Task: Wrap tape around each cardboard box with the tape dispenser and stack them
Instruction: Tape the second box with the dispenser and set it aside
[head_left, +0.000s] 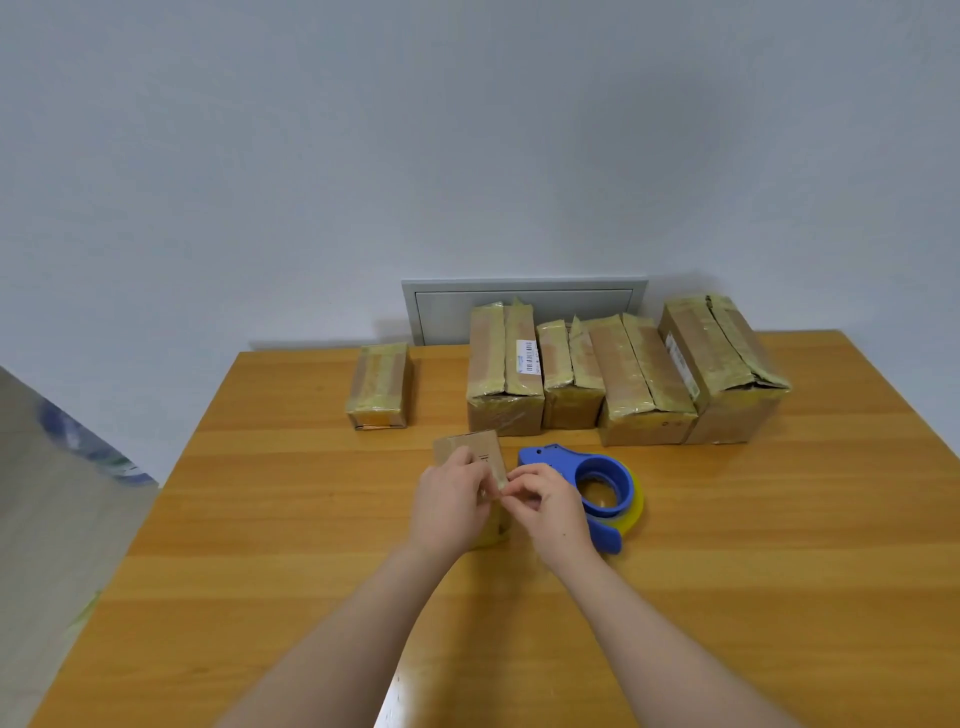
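Note:
A small cardboard box (475, 449) stands in the middle of the wooden table (260, 519), partly hidden by my hands. My left hand (451, 501) grips its left side and top. My right hand (545, 501) pinches a strip of clear tape at the box's right edge. The blue tape dispenser (597, 480) with a yellowish roll lies on the table just right of my right hand, with no hand on it.
Several taped boxes (613, 374) stand in a row along the table's far edge, and one taped box (380, 387) sits apart at the far left. A grey wall panel (447, 306) is behind them. A grey surface (52, 493) lies off the table's left.

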